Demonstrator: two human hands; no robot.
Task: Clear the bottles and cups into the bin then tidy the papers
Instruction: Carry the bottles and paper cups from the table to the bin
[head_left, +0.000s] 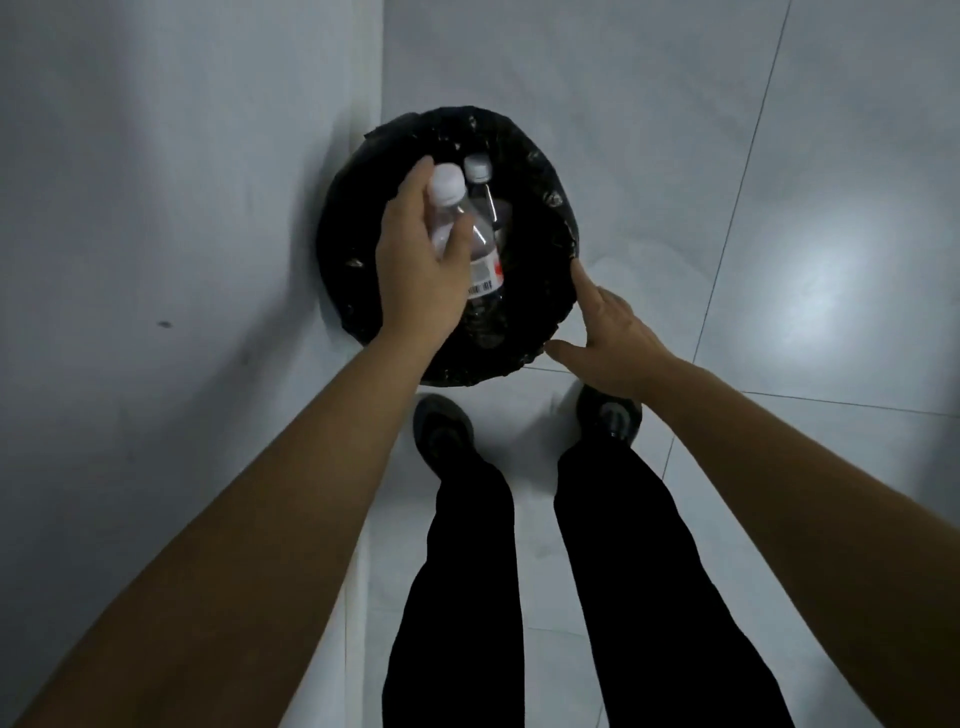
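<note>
A round bin (550, 218) lined with a black bag stands on the floor against the wall. Over its opening my left hand (421, 265) grips a clear plastic bottle (480, 254) with a white cap and a white label, its neck between thumb and fingers. A second clear bottle (480, 179) with a white cap stands inside the bin just beyond the first. My right hand (613, 348) is spread at the bin's near right rim, fingers apart, one fingertip touching the bag's edge, holding nothing.
A grey wall (156, 234) runs along the left, touching the bin. Pale glossy floor tiles (779, 208) spread to the right. My two legs in black trousers and dark shoes (441, 426) stand just in front of the bin.
</note>
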